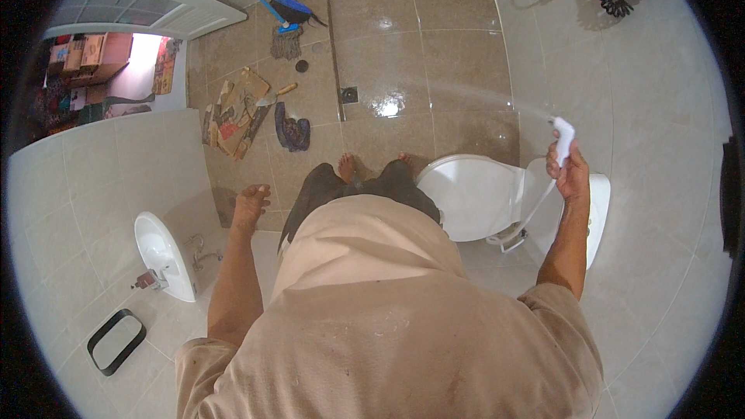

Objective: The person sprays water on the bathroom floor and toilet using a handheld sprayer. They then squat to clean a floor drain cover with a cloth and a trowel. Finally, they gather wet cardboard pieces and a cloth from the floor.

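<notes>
Right hand (573, 172) was closed around a white sprayer (564, 136), held up at the wall side with its nozzle aimed left across the room. A thin jet of water (466, 93) ran from it toward the brown floor (434, 39), which looked wet and shiny, probably so the spray landed on the tiles. A white hose (528, 217) trailed down from the sprayer beside the toilet (473, 194); lid was down. Left hand (250, 206) was empty, fingers loosely spread, hanging clear of everything, nearest the sink (159, 252) on the left wall, not touching it. Person stood barefoot just left of the toilet, facing the floor drain (349, 95).

Further back, a mop (285, 35) with a blue handle leaned near the far corner, out of the spray line. A trowel (275, 95) and scraps of cardboard (233, 112) lay at the floor's left side, with a dark rag (293, 133) next to them. A black-framed mirror (116, 340) sat low on the left wall.
</notes>
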The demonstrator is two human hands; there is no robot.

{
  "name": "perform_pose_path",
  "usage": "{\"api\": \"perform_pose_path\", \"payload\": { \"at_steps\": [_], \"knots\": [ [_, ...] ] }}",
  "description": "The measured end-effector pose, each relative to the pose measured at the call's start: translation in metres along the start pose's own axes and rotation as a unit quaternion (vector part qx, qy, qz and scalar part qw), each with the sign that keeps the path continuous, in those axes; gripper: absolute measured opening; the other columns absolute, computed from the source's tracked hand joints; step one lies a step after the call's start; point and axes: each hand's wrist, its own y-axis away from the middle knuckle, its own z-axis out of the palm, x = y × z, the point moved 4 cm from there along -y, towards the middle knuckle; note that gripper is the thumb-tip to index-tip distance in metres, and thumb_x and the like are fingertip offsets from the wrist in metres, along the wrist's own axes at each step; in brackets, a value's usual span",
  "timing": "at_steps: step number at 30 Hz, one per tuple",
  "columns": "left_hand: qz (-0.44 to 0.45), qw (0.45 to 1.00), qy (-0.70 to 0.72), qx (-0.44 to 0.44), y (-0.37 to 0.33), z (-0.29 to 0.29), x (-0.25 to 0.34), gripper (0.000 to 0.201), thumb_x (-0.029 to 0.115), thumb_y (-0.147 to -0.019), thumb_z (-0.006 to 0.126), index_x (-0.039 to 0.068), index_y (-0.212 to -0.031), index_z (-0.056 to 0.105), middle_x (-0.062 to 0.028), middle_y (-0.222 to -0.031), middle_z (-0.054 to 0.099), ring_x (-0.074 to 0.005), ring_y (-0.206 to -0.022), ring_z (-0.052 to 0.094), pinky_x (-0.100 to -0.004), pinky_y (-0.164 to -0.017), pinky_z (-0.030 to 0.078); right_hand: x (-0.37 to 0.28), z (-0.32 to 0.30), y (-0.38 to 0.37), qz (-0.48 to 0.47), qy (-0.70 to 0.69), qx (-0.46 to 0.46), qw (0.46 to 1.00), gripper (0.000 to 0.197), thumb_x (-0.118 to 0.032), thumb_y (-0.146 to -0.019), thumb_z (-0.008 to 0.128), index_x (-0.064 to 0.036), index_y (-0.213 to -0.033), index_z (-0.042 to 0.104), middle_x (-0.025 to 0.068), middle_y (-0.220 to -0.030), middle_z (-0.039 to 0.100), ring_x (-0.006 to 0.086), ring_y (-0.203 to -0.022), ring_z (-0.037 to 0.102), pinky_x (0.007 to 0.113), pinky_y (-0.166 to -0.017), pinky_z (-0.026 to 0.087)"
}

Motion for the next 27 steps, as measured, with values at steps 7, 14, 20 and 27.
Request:
{"api": "perform_pose_path", "payload": {
  "at_steps": [7, 14, 20, 27],
  "knots": [
    [0.009, 1.000, 0.010, -0.005, -0.014, -0.004, -0.007, 0.041, 0.042, -0.100, 0.066, 0.007, -0.121, 0.070, -0.0061, -0.109, 0.072, -0.0167, -0.087, 0.066, -0.0329, -0.073, 0.051, -0.018, -0.038, 0.028, -0.115, -0.032, 0.079, 0.990, 0.056, -0.050, -0.106, 0.049, -0.0076, -0.142, 0.048, 0.0052, -0.084, 0.059, 0.0140, -0.064, 0.053, 0.026, -0.053, 0.040],
    [0.039, 0.999, -0.023, -0.028, -0.016, -0.002, -0.002, 0.045, 0.048, -0.099, 0.066, 0.009, -0.123, 0.069, -0.0038, -0.108, 0.072, -0.0166, -0.088, 0.068, -0.0335, -0.073, 0.052, 0.007, -0.058, 0.032, -0.012, 0.040, 0.152, 0.987, 0.052, -0.054, -0.104, 0.050, -0.0110, -0.132, 0.057, 0.0016, -0.079, 0.058, 0.0123, -0.062, 0.052, 0.026, -0.052, 0.039],
    [0.039, 0.998, -0.005, -0.046, -0.015, 0.002, 0.004, 0.048, 0.050, -0.098, 0.066, 0.009, -0.123, 0.068, -0.0040, -0.109, 0.071, -0.0172, -0.091, 0.068, -0.0329, -0.072, 0.052, 0.028, -0.046, 0.016, 0.062, 0.054, 0.172, 0.982, 0.041, -0.046, -0.105, 0.054, -0.0068, -0.117, 0.058, 0.0045, -0.076, 0.060, 0.0143, -0.058, 0.053, 0.028, -0.049, 0.040],
    [0.022, 1.000, -0.001, -0.022, -0.009, -0.004, 0.000, 0.047, 0.048, -0.098, 0.067, 0.009, -0.123, 0.068, -0.0049, -0.112, 0.071, -0.0178, -0.091, 0.067, -0.0331, -0.072, 0.051, 0.051, -0.027, -0.002, 0.110, 0.094, 0.147, 0.979, 0.050, -0.054, -0.104, 0.051, -0.0123, -0.129, 0.062, -0.0020, -0.077, 0.057, 0.0101, -0.060, 0.048, 0.026, -0.055, 0.037]
  ]
}}
